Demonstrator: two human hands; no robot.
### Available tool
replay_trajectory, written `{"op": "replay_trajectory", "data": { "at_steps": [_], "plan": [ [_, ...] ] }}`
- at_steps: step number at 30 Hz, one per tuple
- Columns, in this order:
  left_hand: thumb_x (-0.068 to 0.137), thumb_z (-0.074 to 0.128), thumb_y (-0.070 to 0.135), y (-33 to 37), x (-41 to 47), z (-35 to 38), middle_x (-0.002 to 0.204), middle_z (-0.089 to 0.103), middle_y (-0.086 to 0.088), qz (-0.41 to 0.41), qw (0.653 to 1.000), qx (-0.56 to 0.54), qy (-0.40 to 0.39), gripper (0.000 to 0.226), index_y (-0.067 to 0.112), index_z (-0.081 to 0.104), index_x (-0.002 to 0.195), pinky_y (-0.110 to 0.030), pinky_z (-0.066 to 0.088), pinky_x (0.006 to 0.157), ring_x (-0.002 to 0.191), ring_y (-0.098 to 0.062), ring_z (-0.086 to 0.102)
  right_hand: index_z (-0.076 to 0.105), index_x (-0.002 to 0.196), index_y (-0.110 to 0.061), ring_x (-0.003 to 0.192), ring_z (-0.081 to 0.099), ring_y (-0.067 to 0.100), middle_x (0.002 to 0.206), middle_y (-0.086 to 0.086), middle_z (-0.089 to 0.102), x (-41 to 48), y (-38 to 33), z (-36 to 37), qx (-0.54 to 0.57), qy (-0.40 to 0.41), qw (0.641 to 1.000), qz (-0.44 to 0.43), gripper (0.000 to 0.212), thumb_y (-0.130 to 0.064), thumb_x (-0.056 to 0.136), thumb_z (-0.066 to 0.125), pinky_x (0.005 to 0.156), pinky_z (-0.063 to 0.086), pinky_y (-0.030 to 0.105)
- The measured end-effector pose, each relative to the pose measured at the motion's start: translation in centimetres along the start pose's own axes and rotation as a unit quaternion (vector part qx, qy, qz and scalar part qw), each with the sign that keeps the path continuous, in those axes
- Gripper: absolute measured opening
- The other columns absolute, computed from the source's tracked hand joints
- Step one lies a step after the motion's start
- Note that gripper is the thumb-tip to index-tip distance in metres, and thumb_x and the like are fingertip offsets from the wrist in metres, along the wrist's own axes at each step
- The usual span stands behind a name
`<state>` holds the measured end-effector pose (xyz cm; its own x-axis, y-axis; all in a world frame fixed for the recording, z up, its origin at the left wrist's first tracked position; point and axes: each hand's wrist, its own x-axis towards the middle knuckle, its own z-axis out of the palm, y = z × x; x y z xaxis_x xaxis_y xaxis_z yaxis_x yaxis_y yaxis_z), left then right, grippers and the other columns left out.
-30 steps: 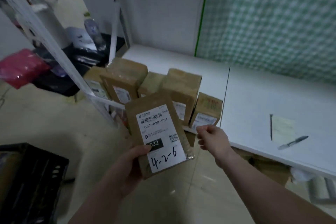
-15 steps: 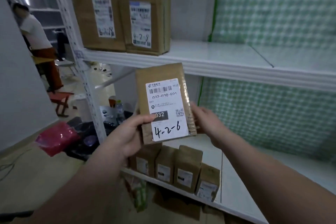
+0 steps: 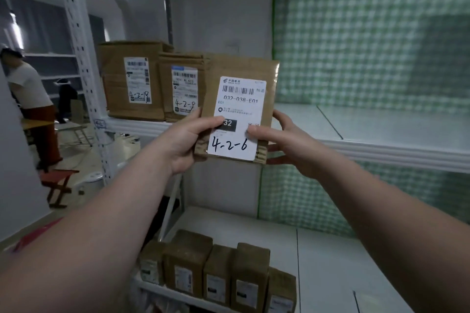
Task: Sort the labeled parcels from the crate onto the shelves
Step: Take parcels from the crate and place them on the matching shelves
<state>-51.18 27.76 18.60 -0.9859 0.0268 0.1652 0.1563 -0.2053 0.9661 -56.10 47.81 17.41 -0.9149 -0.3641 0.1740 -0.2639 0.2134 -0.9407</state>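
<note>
A flat brown parcel (image 3: 239, 68) with a white label marked 4-2-6 is held upright in front of the upper white shelf (image 3: 381, 150). My left hand (image 3: 183, 140) grips its left edge, thumb on the label. My right hand (image 3: 284, 142) grips its right edge, thumb on the label too. Just to the left, two brown parcels stand on that shelf: one marked 4-2-18 (image 3: 132, 79) and one marked 4-2-8 (image 3: 183, 89). The crate is out of view.
Several small brown parcels (image 3: 218, 274) stand in a row on the lower shelf (image 3: 330, 262). A perforated white upright (image 3: 84, 66) bounds the rack on the left. A person (image 3: 30, 104) stands in the far left background near a red stool (image 3: 58, 185). Green checked netting backs the shelves.
The view has risen from the lower shelf to the upper one. The parcel has gone up with both hands, and my right hand now holds its right edge.
</note>
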Motion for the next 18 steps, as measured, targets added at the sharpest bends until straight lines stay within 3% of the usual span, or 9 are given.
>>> {"op": "replay_trajectory", "data": {
  "at_steps": [5,8,10,12,18],
  "plan": [
    [0.088,0.062,0.009,2.0,4.8,1.2,0.097,0.072,-0.005,0.048,0.991,0.086,0.093,0.028,0.022,0.057,0.113,-0.039,0.048,0.09,0.091,-0.022,0.066,0.011,0.151,-0.041,0.109,0.064,0.017,0.129,-0.005,0.062,4.1,-1.4,-2.4,0.034,0.061,0.997,-0.017,0.122,-0.048,0.054,0.086,0.084,0.051,0.04],
    [0.086,0.066,0.009,2.4,7.8,1.1,0.101,0.068,-0.004,0.086,0.971,0.16,0.158,0.033,0.016,0.06,0.118,-0.041,0.051,0.094,0.093,-0.018,0.065,0.009,0.153,-0.038,0.107,0.063,0.015,0.127,-0.002,0.062,6.7,-2.1,-4.1,0.05,0.077,0.995,-0.028,0.113,-0.036,0.07,0.085,0.081,0.05,0.036],
    [0.085,0.067,0.012,2.0,9.6,0.4,0.101,0.066,0.0,0.109,0.948,0.224,0.197,0.029,0.015,0.065,0.114,-0.042,0.049,0.098,0.1,-0.019,0.062,0.01,0.153,-0.035,0.1,0.062,0.008,0.129,-0.002,0.061,8.3,-2.1,-4.9,0.053,0.085,0.994,-0.038,0.108,-0.028,0.075,0.083,0.069,0.049,0.028],
    [0.085,0.067,0.012,1.2,10.9,-0.4,0.097,0.066,0.003,0.127,0.93,0.26,0.226,0.022,0.017,0.068,0.106,-0.04,0.048,0.098,0.102,-0.02,0.061,0.01,0.154,-0.033,0.103,0.061,0.01,0.132,-0.001,0.059,10.0,-1.8,-5.3,0.057,0.09,0.993,-0.044,0.108,-0.022,0.075,0.083,0.063,0.045,0.024],
    [0.087,0.061,0.01,-0.9,11.9,-3.3,0.1,0.063,0.004,0.155,0.874,0.391,0.243,0.023,0.015,0.07,0.108,-0.027,0.042,0.088,0.098,-0.013,0.057,0.008,0.153,-0.036,0.11,0.062,0.018,0.134,0.001,0.058,13.7,0.3,-4.6,0.03,0.066,0.997,-0.032,0.116,-0.019,0.07,0.086,0.067,0.048,0.027]
  ]
}}
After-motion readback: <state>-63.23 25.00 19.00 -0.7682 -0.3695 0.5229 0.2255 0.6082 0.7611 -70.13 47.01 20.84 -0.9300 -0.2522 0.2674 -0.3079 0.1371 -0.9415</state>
